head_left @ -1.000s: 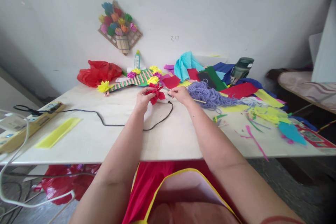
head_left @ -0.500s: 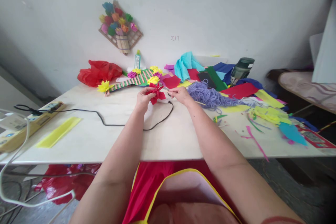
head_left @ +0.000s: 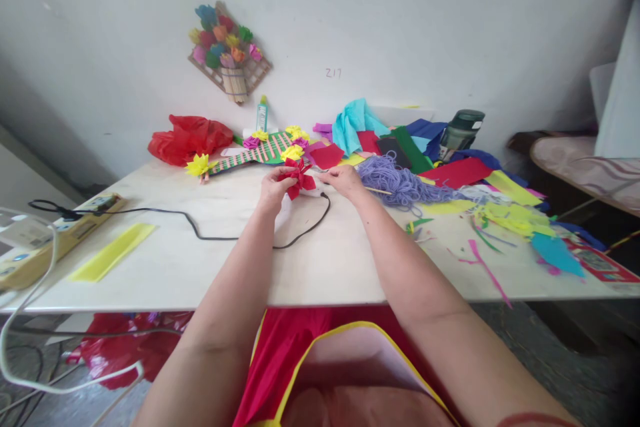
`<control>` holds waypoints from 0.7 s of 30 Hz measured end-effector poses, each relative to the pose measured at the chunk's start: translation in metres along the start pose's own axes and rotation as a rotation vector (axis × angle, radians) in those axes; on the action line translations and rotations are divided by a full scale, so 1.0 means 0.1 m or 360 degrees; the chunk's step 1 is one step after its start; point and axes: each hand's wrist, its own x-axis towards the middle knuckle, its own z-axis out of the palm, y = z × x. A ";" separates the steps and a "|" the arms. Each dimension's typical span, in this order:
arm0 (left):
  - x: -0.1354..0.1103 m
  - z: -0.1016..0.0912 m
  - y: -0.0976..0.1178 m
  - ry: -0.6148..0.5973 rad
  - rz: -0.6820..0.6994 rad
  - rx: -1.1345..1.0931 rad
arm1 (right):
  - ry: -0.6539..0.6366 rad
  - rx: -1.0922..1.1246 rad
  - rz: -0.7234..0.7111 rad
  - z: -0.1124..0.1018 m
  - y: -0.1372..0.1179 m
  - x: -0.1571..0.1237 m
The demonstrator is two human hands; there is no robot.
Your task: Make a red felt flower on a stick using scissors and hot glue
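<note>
Near the middle of the table, my left hand (head_left: 276, 185) is closed on a red paper flower (head_left: 301, 180), its pointed petals spread past my fingertips. Just to the right, my right hand (head_left: 345, 180) pinches a thin light-coloured stick (head_left: 379, 191). One end of the stick shows beyond the hand, and the other reaches toward the flower's side. Whether it touches the petals I cannot tell. Beneath the flower lies a white object, mostly hidden, beside the end of a black cord (head_left: 325, 203). Behind my left hand rests a green woven fan-shaped piece (head_left: 260, 152) with yellow and purple paper flowers.
Purple yarn (head_left: 395, 180) lies tangled right of my right hand, among coloured paper sheets and scraps. A dark bottle (head_left: 463, 128) stands at the back right. On the left are a power strip (head_left: 75, 233), a yellow strip (head_left: 114, 252) and a red plastic bag (head_left: 190, 139).
My right hand has shifted very slightly, and the stick's visible end sits a little higher. My left hand and the red flower stay nearly in place.
</note>
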 end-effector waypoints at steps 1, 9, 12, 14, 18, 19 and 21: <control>0.00 0.00 0.00 -0.0003 0.0002 0.0001 | -0.0007 -0.0014 0.0007 0.00 0.00 0.00; 0.00 -0.02 -0.02 -0.0010 0.0003 0.0018 | -0.0110 0.0131 -0.0124 0.07 0.08 0.04; 0.01 -0.03 -0.02 -0.0018 0.0005 0.0035 | -0.0115 0.0245 -0.0165 0.10 0.11 0.05; 0.01 -0.03 -0.02 -0.0018 0.0006 0.0039 | -0.0114 0.0339 -0.0132 0.10 0.12 0.06; 0.01 -0.03 -0.02 -0.0025 0.0013 0.0032 | -0.0108 0.0462 -0.0069 0.09 0.11 0.06; 0.00 -0.03 -0.01 -0.0025 0.0014 0.0026 | -0.0110 0.0468 -0.0063 0.09 0.10 0.06; -0.01 -0.02 -0.01 -0.0023 0.0016 0.0011 | -0.0117 0.0460 -0.0045 0.08 0.08 0.06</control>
